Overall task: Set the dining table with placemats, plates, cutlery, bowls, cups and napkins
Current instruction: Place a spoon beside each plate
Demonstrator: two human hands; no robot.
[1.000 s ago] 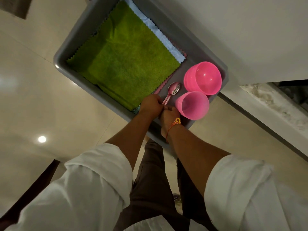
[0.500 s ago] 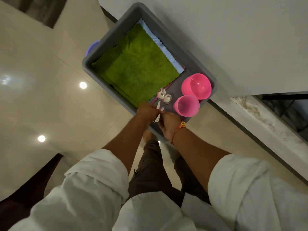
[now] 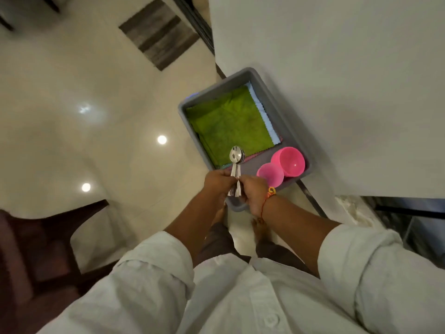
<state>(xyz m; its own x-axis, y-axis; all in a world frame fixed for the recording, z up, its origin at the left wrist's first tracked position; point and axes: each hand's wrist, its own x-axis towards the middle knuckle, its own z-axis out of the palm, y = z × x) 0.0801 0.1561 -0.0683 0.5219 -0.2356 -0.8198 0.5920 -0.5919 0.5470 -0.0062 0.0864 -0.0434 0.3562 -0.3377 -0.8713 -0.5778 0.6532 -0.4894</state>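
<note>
Spoons (image 3: 236,155) bunched above grey tub (image 3: 277,102) | fingers of left hand (image 3: 218,180) and right hand (image 3: 252,189) pinching handles | pink bowl (image 3: 290,162), pink cup (image 3: 269,174) in tub

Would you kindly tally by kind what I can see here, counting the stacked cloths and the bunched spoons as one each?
Grey tub: 1
Cloth stack, green on top: 1
Pink bowl: 1
Pink cup: 1
Spoon bundle, gripped by left hand and right hand: 1
Total: 5
</note>
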